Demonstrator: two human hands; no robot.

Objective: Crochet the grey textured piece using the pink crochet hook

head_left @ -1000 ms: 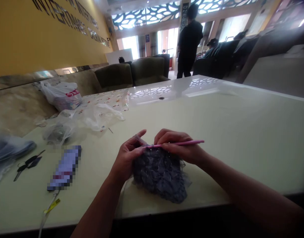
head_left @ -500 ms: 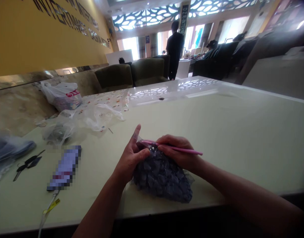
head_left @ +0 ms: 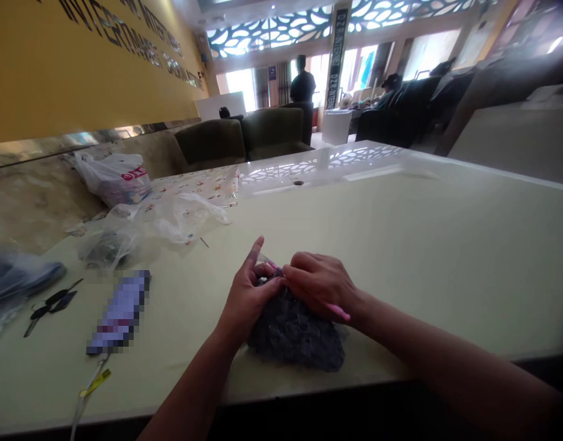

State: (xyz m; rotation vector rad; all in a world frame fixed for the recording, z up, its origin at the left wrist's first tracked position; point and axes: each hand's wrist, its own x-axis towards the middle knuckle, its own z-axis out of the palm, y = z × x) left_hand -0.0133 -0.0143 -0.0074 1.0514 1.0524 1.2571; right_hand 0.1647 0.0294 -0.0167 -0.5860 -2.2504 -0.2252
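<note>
Near the front edge of the pale table (head_left: 428, 257) sits the grey ruffled piece (head_left: 302, 343). Left hand (head_left: 249, 297): thumb and curled fingers pinch its top edge, index raised. Right hand (head_left: 320, 283): fingers clamped on the pink stick (head_left: 340, 311). Versus half a second ago, stick's rear end slopes lower, hands closer together; likely finer work at that edge.

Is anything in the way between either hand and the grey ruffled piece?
Nothing visible: the left hand grips the grey piece at its upper edge, and the right hand holds the pink stick there. The keys lie off to the left.
</note>
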